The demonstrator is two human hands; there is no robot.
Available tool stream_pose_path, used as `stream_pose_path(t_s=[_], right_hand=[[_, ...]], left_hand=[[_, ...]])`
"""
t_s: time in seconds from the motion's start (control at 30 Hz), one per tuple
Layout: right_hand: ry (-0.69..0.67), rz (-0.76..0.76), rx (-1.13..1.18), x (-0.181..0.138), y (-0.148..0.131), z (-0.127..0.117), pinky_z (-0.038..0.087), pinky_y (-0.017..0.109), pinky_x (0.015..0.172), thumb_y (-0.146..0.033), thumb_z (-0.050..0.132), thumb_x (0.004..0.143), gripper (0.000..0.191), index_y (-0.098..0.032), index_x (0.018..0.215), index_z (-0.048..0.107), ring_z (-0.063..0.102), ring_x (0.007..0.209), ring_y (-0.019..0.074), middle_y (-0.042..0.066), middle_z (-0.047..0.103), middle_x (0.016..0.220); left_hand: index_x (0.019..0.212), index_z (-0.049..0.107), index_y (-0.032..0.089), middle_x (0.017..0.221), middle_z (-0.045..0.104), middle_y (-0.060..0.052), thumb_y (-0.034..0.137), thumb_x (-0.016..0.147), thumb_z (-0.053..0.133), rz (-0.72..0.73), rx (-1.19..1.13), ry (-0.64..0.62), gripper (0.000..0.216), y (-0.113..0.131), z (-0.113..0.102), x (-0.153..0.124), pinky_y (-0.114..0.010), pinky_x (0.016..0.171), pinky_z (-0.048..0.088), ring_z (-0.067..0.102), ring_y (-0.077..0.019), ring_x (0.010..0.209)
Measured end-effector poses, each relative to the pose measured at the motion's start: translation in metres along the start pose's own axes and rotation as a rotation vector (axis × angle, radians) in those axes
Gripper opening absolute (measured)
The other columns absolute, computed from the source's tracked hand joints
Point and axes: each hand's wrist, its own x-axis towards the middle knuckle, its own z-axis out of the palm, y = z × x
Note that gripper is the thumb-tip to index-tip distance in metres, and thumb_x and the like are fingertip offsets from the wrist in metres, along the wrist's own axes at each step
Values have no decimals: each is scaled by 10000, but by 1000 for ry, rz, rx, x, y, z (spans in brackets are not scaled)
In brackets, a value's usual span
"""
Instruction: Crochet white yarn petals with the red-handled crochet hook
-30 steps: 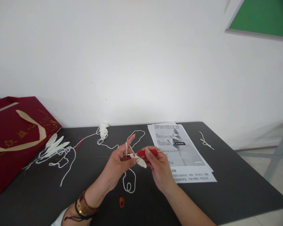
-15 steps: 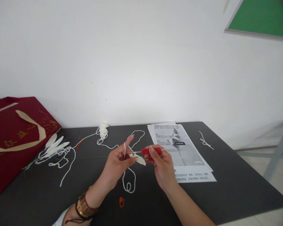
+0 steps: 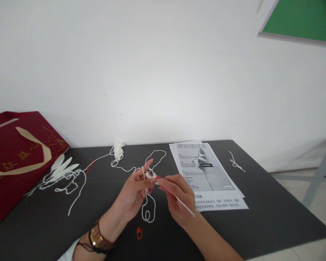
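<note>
My left hand (image 3: 133, 192) is raised over the black table (image 3: 274, 221), forefinger stretched up with white yarn (image 3: 148, 210) looped over it, thumb and fingers pinching a small white crocheted piece (image 3: 151, 175). My right hand (image 3: 176, 197) is closed on a red-handled crochet hook (image 3: 176, 198), its metal tail pointing down to the right and its tip at the white piece. The yarn runs back to a small heap (image 3: 118, 149) at the table's far edge.
Printed instruction sheets (image 3: 206, 174) lie right of my hands. A dark red bag (image 3: 13, 159) stands at the left, with white crocheted petals (image 3: 61, 166) and loose yarn beside it. An orange stitch marker (image 3: 139, 232) lies near the front; a yarn scrap (image 3: 235, 163) lies far right.
The right hand has swung the hook from level to slanting, its tail now pointing down-right, and has closed in on the left hand. The white piece is now tucked between the fingers.
</note>
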Motion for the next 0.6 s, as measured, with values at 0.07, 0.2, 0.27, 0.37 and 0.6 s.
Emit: stream_pose_path(t_s=[0.07, 0.2, 0.27, 0.37, 0.6], right_hand=[[4, -44, 31, -1, 0, 0, 519, 363, 722, -24, 572, 831, 532, -360, 1243, 600, 607, 860, 215, 65, 690, 996], [65, 166, 312, 3, -2, 0, 533, 337, 686, -89, 592, 854, 348, -335, 1076, 701, 634, 797, 191, 45, 677, 939], [103, 368, 554, 7, -2, 1, 540, 310, 622, -182, 613, 869, 177, -284, 947, 734, 638, 702, 167, 36, 674, 881], [158, 595, 845, 14, -2, 3, 544, 278, 558, -307, 660, 844, 112, -221, 860, 730, 626, 627, 149, 35, 696, 807], [259, 831, 1130, 21, -3, -3, 529, 194, 485, -347, 746, 765, 154, -204, 787, 695, 558, 575, 107, -2, 660, 682]], left_hand=[[1314, 551, 212, 694, 618, 37, 42, 716, 734, -25, -56, -45, 648, 2, -2, 0, -183, 565, 427, 540, -61, 575], [1284, 579, 181, 675, 607, 40, 13, 698, 734, -84, -105, -146, 629, 8, -3, -3, -160, 520, 424, 541, -52, 551], [1287, 580, 196, 678, 605, 43, 16, 692, 743, -83, -76, -178, 642, 10, -2, -4, -158, 501, 420, 537, -49, 532], [1283, 588, 211, 664, 588, 53, 35, 699, 751, -27, 5, -179, 631, 13, 1, -6, -166, 511, 428, 529, -47, 523], [1251, 620, 230, 657, 563, 56, 85, 705, 767, 41, 170, -111, 584, 19, 8, -14, -178, 527, 421, 510, -52, 543]])
